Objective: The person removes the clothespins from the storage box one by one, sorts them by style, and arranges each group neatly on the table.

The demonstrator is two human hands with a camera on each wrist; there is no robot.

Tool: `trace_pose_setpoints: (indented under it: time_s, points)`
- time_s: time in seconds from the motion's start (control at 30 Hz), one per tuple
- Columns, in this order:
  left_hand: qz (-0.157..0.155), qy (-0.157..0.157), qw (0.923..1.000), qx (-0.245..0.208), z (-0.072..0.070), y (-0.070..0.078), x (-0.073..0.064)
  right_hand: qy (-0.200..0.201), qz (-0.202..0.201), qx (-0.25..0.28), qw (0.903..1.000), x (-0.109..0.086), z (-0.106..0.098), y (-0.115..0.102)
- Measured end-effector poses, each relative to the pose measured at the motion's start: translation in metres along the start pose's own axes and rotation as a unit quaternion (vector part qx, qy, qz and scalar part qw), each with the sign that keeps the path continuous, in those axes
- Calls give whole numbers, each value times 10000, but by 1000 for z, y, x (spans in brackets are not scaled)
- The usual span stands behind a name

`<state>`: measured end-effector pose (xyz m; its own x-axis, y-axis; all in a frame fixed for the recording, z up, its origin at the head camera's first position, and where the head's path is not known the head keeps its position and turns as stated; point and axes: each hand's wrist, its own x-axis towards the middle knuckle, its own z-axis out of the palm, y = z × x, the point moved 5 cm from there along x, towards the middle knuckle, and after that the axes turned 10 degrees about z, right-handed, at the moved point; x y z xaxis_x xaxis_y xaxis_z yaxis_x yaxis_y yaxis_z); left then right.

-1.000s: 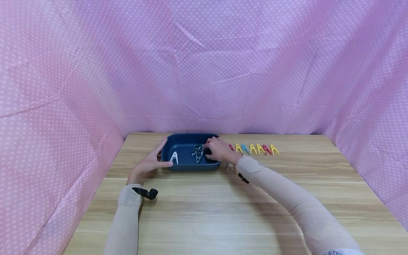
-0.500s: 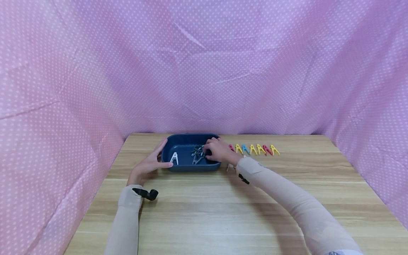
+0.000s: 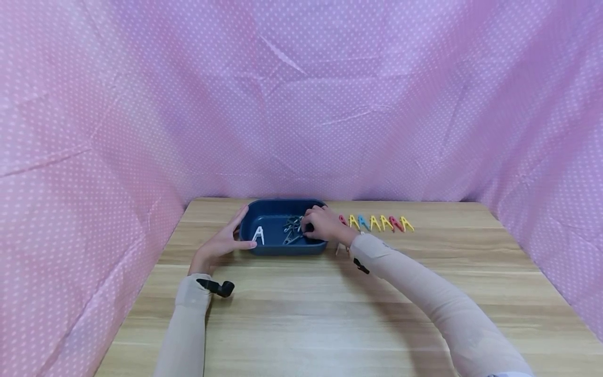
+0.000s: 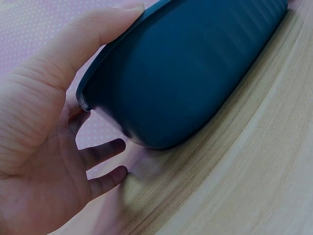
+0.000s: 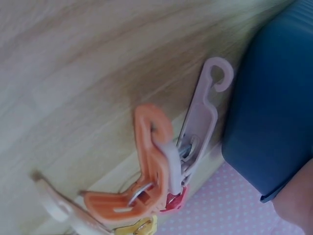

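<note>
- The blue tray (image 3: pixel 287 251) is steadied at its left end by the left hand (image 3: pixel 221 244), its thumb on the rim and fingers spread.
- Beside the tray's right end, an orange clip (image 5: pixel 149 161) and a pale clip (image 5: pixel 199 116) are seen.
- Inside, a white clip (image 3: pixel 258 234) is set apart from dark clips (image 3: pixel 293 225), reached by the right hand (image 3: pixel 322 224); its fingers are bent, but whether anything is pinched cannot be told.
- Rightward, coloured clips (image 3: pixel 374 222) are lined up on the tabletop (image 3: pixel 282 314).
- Clips are apparently being sorted; a dark one probably needs to be singled out.
</note>
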<state>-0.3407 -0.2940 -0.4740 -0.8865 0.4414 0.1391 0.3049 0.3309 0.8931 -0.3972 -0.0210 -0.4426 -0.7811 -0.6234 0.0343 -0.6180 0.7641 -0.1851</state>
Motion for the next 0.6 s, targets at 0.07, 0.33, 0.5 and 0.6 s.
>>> trace_pose_setpoints:
  time_s: [0.07,0.33,0.5,0.6]
  points:
    - [-8,6,10000,-17,0,1,0,16,-18,76,10000,1,-1,0]
    - [-59,9,10000,-79,1,0,-3,45,-5,372,9993,-1,-1,1]
    - [-123,60,9998,-117,2,-4,-3,158,-107,515,9985,-3,-3,2]
    - [-112,94,9998,-130,1,-3,-3,293,-256,576,9976,-3,-6,1]
